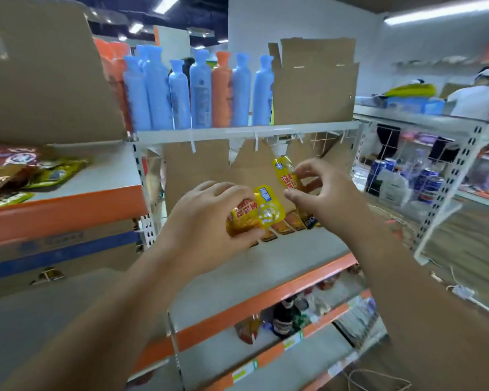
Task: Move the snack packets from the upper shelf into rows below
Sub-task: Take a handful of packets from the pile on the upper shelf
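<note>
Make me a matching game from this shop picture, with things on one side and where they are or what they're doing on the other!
Things:
1. blue bottles
2. left hand
3. right hand
4. blue cans

Places or states:
A. in the wire rack on the right
B. pinches the higher yellow packet
C. stand on the top shelf
D. grips the lower yellow packet

Pairs: 1-C, 2-D, 3-B, 4-A.
</note>
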Motion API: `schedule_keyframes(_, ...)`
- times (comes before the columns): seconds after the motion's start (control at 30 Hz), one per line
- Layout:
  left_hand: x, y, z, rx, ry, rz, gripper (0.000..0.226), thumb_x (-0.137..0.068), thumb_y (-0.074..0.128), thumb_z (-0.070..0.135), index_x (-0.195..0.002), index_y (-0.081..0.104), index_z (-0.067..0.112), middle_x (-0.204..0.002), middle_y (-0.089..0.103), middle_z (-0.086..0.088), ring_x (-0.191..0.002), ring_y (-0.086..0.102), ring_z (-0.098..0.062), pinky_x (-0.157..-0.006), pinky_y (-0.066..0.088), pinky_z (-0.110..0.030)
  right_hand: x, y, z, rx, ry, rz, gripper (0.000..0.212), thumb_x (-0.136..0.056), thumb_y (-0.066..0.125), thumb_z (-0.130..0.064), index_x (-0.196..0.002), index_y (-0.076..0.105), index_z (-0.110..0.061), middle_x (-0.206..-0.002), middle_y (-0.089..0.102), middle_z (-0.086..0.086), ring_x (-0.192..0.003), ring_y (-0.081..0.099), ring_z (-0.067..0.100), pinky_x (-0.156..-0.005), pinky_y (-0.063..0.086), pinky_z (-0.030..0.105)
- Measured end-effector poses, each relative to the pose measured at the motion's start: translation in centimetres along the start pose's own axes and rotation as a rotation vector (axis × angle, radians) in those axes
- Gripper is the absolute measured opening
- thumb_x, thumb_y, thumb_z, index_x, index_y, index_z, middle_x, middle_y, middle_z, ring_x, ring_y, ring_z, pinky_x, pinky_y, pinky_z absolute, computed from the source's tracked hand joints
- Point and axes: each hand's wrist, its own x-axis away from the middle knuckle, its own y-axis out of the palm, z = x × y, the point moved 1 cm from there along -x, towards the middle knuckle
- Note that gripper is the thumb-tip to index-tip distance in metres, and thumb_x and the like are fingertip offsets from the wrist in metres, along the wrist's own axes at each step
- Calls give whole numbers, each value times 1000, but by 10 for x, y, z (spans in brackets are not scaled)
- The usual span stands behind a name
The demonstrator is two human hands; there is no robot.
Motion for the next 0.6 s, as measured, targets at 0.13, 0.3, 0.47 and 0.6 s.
schedule_keyframes(0.13, -1, 36, -30, 37, -83, 28, 51, -77, 69, 62, -113, 70, 26, -114, 72, 10, -99, 63, -20, -82, 32, -19, -18, 23, 33, 15, 30, -29, 28, -82, 80, -38, -104, 63, -34, -104, 66, -14, -88, 61, 1, -72, 47, 22)
schedule_keyframes(0.3, -13, 88, -75, 96, -175, 61, 53, -75, 64, 67, -110, 70, 28, -110, 72, 12, -97, 61, -19, -82, 35, -21, -51, 53, 68, 54, 58, -51, 27, -81, 80, -37, -102, 64, -32, -101, 66, -15, -85, 61, 0, -76, 50, 27)
schedule_keyframes(0.47, -37, 138, -102, 180, -260, 2, 49, -75, 60, 70, -109, 65, 35, -107, 68, 16, -98, 58, -17, -80, 44, -30, -79, 73, 107, 142, 96, -90, 29, -80, 81, -39, -103, 64, -33, -100, 65, -15, -93, 60, 2, -78, 49, 26)
schedule_keyframes(0.6, -62, 167, -108, 220, -235, -39, 47, -76, 62, 69, -109, 66, 36, -107, 67, 19, -99, 55, -12, -78, 40, -28, -91, 73, 136, 117, 187, -88, 31, -81, 82, -36, -105, 64, -33, -99, 65, -15, -93, 59, 0, -71, 41, 11)
